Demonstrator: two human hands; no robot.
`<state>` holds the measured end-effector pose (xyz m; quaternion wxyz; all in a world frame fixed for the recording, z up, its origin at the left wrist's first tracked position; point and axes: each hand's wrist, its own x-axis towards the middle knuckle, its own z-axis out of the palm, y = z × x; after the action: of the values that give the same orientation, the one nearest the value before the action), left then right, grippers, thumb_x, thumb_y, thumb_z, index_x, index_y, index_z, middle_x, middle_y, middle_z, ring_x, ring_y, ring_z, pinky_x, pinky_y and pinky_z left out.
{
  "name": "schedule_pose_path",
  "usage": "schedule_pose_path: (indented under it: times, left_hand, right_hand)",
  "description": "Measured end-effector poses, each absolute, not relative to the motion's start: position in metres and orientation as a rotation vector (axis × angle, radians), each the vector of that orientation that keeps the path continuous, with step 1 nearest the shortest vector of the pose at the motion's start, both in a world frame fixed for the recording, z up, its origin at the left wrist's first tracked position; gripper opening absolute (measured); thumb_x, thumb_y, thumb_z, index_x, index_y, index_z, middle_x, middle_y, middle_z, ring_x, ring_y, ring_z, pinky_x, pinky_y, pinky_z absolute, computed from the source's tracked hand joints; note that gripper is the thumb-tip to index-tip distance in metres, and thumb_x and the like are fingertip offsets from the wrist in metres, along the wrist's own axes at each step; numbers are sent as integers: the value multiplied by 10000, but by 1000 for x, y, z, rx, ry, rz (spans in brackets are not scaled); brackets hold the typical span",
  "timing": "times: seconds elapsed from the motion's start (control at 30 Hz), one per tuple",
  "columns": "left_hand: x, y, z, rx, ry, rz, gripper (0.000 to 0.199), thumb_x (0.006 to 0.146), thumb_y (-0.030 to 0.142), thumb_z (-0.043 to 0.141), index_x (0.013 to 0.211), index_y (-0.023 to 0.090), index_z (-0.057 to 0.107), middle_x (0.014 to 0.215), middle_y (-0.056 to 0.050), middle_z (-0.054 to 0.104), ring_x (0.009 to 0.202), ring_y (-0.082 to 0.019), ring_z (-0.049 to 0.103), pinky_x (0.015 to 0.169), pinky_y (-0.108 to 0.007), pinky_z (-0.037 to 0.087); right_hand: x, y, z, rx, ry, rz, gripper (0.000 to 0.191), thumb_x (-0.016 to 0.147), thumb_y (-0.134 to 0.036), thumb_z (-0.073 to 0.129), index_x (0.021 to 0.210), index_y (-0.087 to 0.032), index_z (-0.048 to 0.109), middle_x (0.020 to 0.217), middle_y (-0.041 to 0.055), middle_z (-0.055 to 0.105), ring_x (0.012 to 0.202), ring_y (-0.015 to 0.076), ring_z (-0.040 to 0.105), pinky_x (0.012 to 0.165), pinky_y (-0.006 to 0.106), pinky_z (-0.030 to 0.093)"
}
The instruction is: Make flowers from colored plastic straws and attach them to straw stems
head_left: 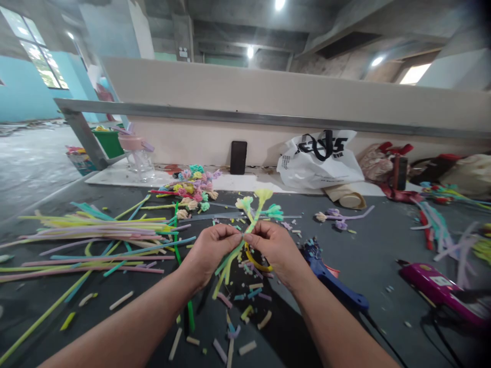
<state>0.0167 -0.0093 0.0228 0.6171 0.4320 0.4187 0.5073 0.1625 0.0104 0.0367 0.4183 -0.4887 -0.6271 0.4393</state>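
Observation:
Between my two hands, in the head view, stands a small bunch of fuzzy stems [253,220] with yellow, pale green and teal flower heads at its top. The thumb and fingers of my left hand [215,248] pinch the stems from the left. From the right, my right hand [274,245] pinches them at the same height, its fingertips close to the left ones. Yellow-green and teal stem ends hang below the fingers. A yellow loop [258,263] curves under my right fingers.
Loose fuzzy stems [99,235] lie at the left, with a pile of small flowers [195,186] behind. Cut bits litter the front. A blue tool [337,289] and a magenta tool [441,291] with cables lie right. A phone [238,157] and white bag [320,163] stand behind.

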Motion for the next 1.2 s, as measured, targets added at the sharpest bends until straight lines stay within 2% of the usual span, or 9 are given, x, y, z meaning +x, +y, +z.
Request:
schedule_pose_path:
  times: [0.17,0.37,0.53,0.63,0.73,0.87,1.03,1.2]
  left_hand:
    - [18,-11,25,879,903,1123,237,615,304,739,663,119,599,567,20,573,500,-67,495,530,-192,386]
    - [14,-11,23,677,660,932,208,612,227,735,619,99,571,534,1,526,466,-70,472,512,-211,378]
    - [11,-12,19,514,439,656,164,631,180,690,677,121,544,460,47,396,393,-48,344,469,-210,326]
    - [11,-13,17,504,347,599,178,612,166,693,663,133,525,434,66,349,377,-42,297,461,-207,308]
    - [11,-13,13,542,388,667,185,602,197,715,656,121,555,466,35,433,415,-63,397,498,-221,362]
    - [13,-10,12,660,575,880,239,614,227,744,778,104,621,679,-39,606,589,-108,566,624,-232,439]
    - [16,-10,20,770,722,1085,245,611,232,752,778,130,606,683,-10,613,570,-98,561,578,-216,433]
    - [18,-10,24,862,811,1205,202,653,288,712,696,127,597,644,9,590,595,-83,531,614,-195,416]
  right_hand:
    - [163,9,43,-1269,-1664,1021,163,641,-312,586,588,-173,520,548,-31,467,539,120,412,520,249,336]
    - [162,5,47,-1131,-1659,1158,181,631,-318,590,569,-185,484,562,-28,454,565,132,433,553,261,349]
    - [164,3,37,-970,-1701,1199,119,679,-221,589,611,-183,499,606,-22,467,573,120,427,541,244,341]
    - [164,2,34,-920,-1684,1271,111,698,-225,597,639,-187,512,610,-20,484,559,118,436,524,239,346]
    - [162,0,40,-895,-1632,1346,134,703,-287,610,656,-192,529,630,-8,514,579,134,475,526,248,372]
    - [162,1,48,-943,-1583,1371,170,690,-344,617,682,-192,541,629,-11,531,563,144,504,543,270,403]
    - [168,9,42,-1064,-1704,1080,120,737,-289,578,705,-178,544,657,-13,526,624,137,491,607,264,395]
    - [172,13,41,-1130,-1751,969,147,745,-287,561,659,-183,505,602,-32,482,571,121,442,551,245,353]
